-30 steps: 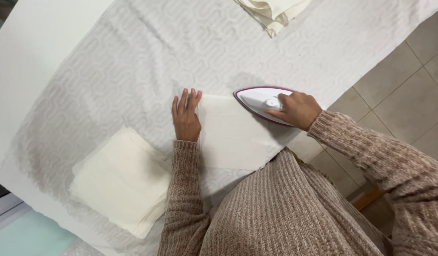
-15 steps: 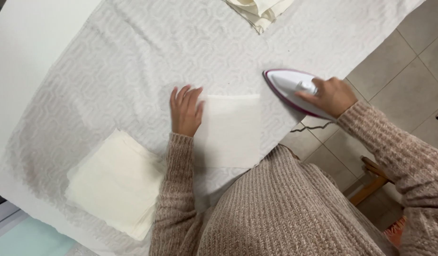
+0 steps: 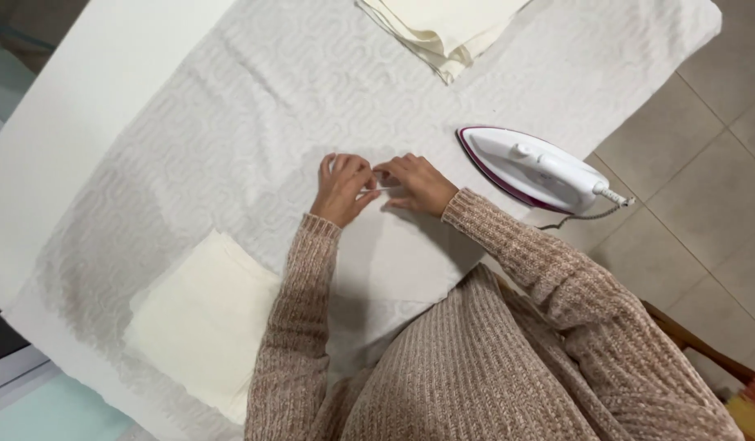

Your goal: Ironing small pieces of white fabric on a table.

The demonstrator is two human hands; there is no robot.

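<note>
Carefully now: your left hand (image 3: 341,186) and right hand (image 3: 417,183) are both pinching the far edge of the white cloth (image 3: 394,253), which lies flat on the patterned cover (image 3: 255,98) of the bench right in front of you, fingertips nearly touching each other. Your iron (image 3: 529,170) rests soleplate-down just beside your right forearm, close to the bench edge (its cord (image 3: 586,216) hangs off the side). If it is hot, leaving it flat may scorch the cover, and a swing of your elbow or a snag on the cord could knock it to the tiled floor (image 3: 704,204). The folded stack (image 3: 202,322) sits clear near your left arm.
</note>
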